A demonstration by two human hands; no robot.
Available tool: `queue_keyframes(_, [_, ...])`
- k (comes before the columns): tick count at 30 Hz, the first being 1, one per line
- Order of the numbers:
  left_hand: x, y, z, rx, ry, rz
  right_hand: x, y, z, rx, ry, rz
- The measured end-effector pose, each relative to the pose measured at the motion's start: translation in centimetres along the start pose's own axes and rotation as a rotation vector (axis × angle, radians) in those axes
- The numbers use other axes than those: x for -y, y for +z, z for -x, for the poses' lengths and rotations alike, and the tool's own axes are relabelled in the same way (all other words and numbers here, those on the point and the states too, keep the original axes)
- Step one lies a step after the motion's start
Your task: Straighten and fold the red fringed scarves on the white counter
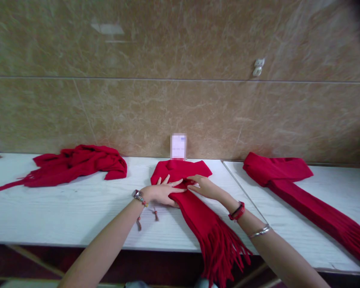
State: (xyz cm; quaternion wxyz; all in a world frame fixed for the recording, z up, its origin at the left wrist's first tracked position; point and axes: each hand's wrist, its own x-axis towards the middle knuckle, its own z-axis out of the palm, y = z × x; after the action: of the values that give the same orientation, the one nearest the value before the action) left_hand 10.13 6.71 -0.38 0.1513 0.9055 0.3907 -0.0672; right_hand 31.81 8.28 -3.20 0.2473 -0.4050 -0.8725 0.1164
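Note:
A red fringed scarf [198,212] lies in front of me, folded at its far end, with its fringe hanging over the near table edge. My left hand [162,193] rests on the folded part, palm down and fingers spread. Across from it, my right hand [204,187] has its thumb and curled fingers closed at the edge of the fold, close to the left fingertips. The cloth between the right fingertips is partly hidden. Bracelets circle both wrists, and beaded cords dangle from the left one.
To the left lies a crumpled red scarf [84,166]. Another red scarf [288,170], folded over at one end, stretches along the right. A pale blurred card [179,147] stands against the tiled wall [138,108]. A small white hook [258,67] is on the wall. The white tabletop [108,212] has a seam.

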Motion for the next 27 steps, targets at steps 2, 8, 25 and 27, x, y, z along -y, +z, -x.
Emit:
queue_keyframes(2, [-0.1,-0.3,0.7,0.03,-0.005,0.033,0.6,0.6,0.4,0.067,0.01,0.005])
queue_keyframes(8, [4.9,-2.7,1.4,-0.32,0.078,0.374,0.9,0.9,0.3,0.194,0.165,-0.043])
queue_keyframes(25, [9.2,-1.1,0.3,-0.385,-0.224,0.613,1.9,-2.4,2.5,0.159,0.284,0.27])
queue_keyframes(27, [9.2,-1.2,0.5,-0.33,-0.258,0.548,2.1,-2.1,3.1,0.112,0.299,0.381])
